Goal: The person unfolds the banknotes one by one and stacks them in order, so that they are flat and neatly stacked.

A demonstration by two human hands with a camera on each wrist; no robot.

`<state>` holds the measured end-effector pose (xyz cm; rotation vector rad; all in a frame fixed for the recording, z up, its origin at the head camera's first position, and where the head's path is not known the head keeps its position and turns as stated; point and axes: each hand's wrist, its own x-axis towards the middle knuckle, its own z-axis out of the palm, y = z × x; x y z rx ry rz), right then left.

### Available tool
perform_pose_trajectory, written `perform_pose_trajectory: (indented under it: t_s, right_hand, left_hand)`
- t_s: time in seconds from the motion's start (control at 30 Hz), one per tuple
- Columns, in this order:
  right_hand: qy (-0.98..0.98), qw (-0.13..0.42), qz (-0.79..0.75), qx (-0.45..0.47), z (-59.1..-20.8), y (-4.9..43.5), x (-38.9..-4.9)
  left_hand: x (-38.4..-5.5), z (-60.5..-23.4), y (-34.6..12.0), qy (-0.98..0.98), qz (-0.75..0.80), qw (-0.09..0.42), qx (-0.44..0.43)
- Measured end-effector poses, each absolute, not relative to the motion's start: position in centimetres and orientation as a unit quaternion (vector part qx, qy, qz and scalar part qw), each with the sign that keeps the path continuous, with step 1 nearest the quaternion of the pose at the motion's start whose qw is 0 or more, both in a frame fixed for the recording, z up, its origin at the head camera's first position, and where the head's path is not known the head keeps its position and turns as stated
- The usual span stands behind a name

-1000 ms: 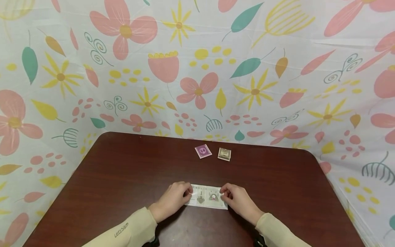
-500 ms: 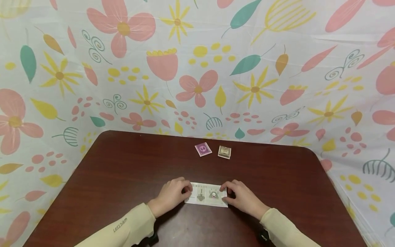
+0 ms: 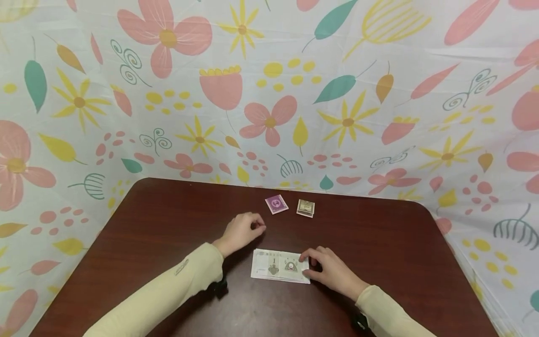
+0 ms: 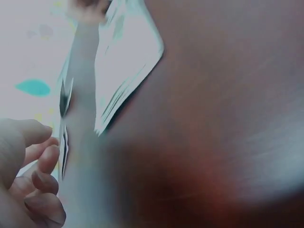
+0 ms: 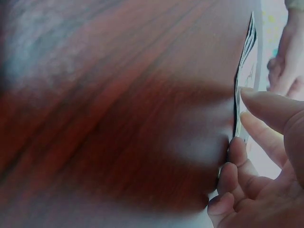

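A stack of several pale play-money banknotes (image 3: 273, 265) lies flat on the table, the top one printed with a 1 and a cartoon figure. My right hand (image 3: 330, 269) rests at its right end, thumb and index finger spread apart and touching the notes; in the right wrist view the thumb (image 5: 266, 107) meets the edge. Beyond the stack's left end, my left hand (image 3: 242, 232) is in the air near a folded purple note (image 3: 276, 204), fingers loosely bent, holding nothing. To the right of the purple note lies a folded brownish note (image 3: 305, 208).
The dark red-brown table (image 3: 181, 215) has rounded far corners. Behind it and at both sides hangs a white cloth (image 3: 236, 154) with flowers and leaves. Both folded notes lie towards the table's far edge.
My left hand has left the stack's left end and moved forward, towards the purple note. My right thumb and index finger have spread apart at the right end; the stack has barely moved.
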<state>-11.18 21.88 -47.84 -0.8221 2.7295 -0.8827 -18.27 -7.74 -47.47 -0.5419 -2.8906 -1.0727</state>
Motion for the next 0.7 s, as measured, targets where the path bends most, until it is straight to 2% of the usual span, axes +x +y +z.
perform_pose_trajectory:
  t_s: [0.3,0.5,0.7]
  right_hand:
    - [0.911,0.085,-0.298,-0.272,-48.0,22.0,-11.0]
    - [0.912,0.082,-0.297,-0.272,-48.0,22.0,-10.9]
    - [0.915,0.084,-0.292,-0.267,-47.9,22.1,-11.0]
  left_hand:
    - [-24.4,-48.2,-6.6,-0.947,-0.306,-0.013,-0.100]
    - [-26.2,-48.5,-6.1,-0.948,-0.310,-0.025,-0.064]
    - [-27.1,-48.1,-5.3,-0.951,-0.302,-0.031,-0.067]
